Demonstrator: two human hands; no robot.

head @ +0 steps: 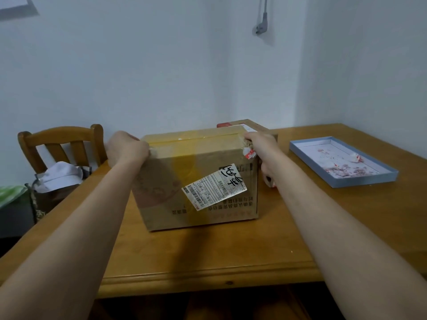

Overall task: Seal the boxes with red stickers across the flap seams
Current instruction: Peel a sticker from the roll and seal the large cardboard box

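1. The cardboard box (196, 179) stands in the middle of the wooden surface (208, 255), flaps closed and the top seam running left to right.
2. A white shipping label (215, 187) sits tilted on its near face, with barcodes, black handwritten strokes and "9-907"; the small print is too fine to read, and the printed characters along the box's lower edge are upside down.
3. A torn red-and-white sticker (249, 153) hangs at the box's upper right corner.
4. The left hand (127, 147) grips the box's upper left edge, fingers curled out of sight behind it.
5. The right hand (262, 148) grips the upper right edge, its fingertips hidden by the box.
6. A second box (251, 125) behind, at 12 o'clock, shows only a corner with a red patch.
7. At 3 o'clock lies a shallow blue tray (367, 181) holding red and white scraps.
8. At 9 o'clock a wooden chair (60, 144) carries a crumpled bag (60, 176).
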